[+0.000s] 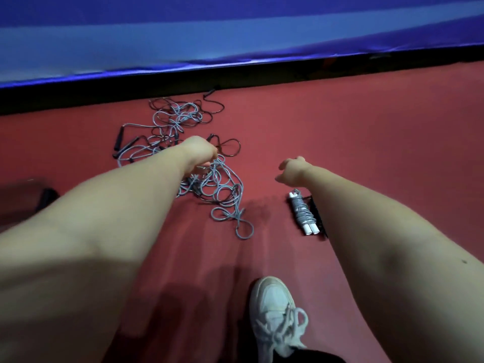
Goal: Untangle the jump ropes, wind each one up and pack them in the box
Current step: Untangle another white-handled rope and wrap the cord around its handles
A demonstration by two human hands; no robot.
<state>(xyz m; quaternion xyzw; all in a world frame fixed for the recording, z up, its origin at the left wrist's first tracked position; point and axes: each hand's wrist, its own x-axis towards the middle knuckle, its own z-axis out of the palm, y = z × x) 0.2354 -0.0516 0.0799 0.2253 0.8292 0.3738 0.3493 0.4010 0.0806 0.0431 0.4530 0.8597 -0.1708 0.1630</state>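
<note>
Head view: left hand (201, 153) grips grey strands of the tangle (217, 191), which sprawls on the floor ahead-left, long axis running away from the feet. Right hand (290, 171) loosely curled, empty, off to the tangle's right, near the wound rope (303, 213). Left is nearer.

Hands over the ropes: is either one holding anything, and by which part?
The left hand grips grey loops atop the tangled ropes; the right hand holds nothing.
</note>
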